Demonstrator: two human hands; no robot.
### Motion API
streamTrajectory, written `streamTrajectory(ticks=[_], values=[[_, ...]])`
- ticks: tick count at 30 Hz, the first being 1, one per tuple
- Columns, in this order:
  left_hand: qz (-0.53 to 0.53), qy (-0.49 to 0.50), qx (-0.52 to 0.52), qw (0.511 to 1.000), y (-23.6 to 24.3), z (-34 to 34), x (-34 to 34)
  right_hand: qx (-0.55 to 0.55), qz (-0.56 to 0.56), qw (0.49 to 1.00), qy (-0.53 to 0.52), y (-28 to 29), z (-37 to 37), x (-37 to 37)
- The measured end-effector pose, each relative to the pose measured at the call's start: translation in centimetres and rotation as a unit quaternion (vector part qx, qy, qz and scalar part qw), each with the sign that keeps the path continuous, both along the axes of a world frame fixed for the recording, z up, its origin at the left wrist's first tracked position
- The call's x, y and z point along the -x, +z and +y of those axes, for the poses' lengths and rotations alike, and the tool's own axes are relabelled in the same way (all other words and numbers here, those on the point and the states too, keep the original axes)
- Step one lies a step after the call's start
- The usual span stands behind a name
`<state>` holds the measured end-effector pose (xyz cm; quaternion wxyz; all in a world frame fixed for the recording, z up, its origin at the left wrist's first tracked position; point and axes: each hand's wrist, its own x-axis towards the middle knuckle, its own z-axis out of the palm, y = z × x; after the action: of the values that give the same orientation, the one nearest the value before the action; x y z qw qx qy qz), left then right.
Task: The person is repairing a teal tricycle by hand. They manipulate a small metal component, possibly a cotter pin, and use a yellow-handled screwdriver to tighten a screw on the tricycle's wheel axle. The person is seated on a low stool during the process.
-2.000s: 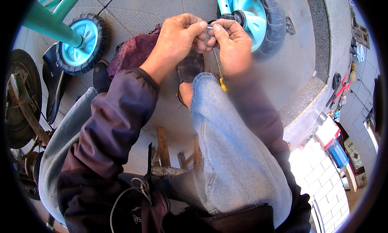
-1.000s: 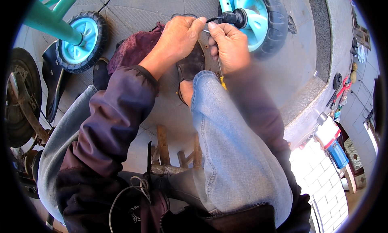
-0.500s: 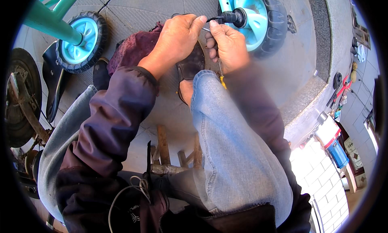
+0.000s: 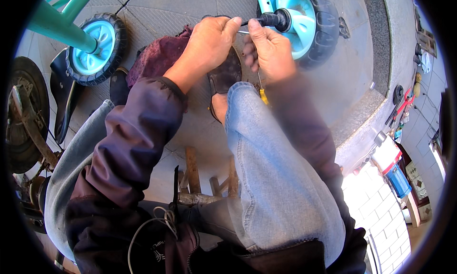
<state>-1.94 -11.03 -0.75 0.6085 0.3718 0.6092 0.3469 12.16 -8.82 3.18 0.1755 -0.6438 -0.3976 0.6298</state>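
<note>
Beside the light-blue wheel [image 4: 304, 31] at the top, my two hands meet at a black part [image 4: 270, 20] that projects from its hub. My left hand [image 4: 207, 45] is closed, thumb and forefinger at the black part's narrow tip. A thin metal rod [image 4: 243, 32] runs out from under these fingers to my right hand [image 4: 270, 53]. There the thumb presses on it near the black part, and the other fingers are curled and blurred. Below the right hand shows a yellow handle [image 4: 263, 97] with a thin shaft rising toward the palm; whether the hand holds it is hidden.
A smaller light-blue wheel [image 4: 97, 48] on a teal frame [image 4: 59, 26] stands at upper left, by a black saddle [image 4: 62, 93]. A maroon cloth [image 4: 157, 60] lies by my shoe [image 4: 226, 74]. Red-handled pliers [image 4: 404, 102] are at the right; a dark wheel [image 4: 26, 117] is far left.
My right hand has shifted slightly and its lower fingers have moved, with blur. The left hand has stayed almost in place.
</note>
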Motion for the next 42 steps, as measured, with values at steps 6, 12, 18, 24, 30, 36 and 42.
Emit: streamTrajectory(ticks=[6,12,18,24,30,36,42], values=[[0.059,-0.029,-0.034,0.997,-0.3,-0.1,-0.1,0.034,0.05,0.998,-0.025,-0.7,-0.2,-0.6],[-0.214,0.018,0.166,0.962,1.0,0.5,0.9,-0.111,0.074,0.991,0.013,-1.4,-0.3,-0.4],[0.048,-0.013,-0.023,0.999,-0.4,-0.2,0.0,0.051,0.048,0.998,-0.003,-0.1,0.2,-0.3],[0.101,-0.017,-0.064,0.993,-0.4,-0.2,-0.3,0.1,0.128,0.986,-0.028,-1.1,-0.2,-1.0],[-0.214,0.016,0.197,0.957,1.4,0.5,1.1,-0.168,0.028,0.983,0.064,-1.4,-0.8,-0.1],[-0.176,0.018,0.161,0.971,1.0,0.2,0.9,-0.041,0.009,0.999,0.001,-0.5,-0.5,0.2],[-0.165,0.016,0.122,0.979,0.2,0.0,0.9,0.057,0.038,0.998,-0.008,-0.6,-0.3,-0.4]])
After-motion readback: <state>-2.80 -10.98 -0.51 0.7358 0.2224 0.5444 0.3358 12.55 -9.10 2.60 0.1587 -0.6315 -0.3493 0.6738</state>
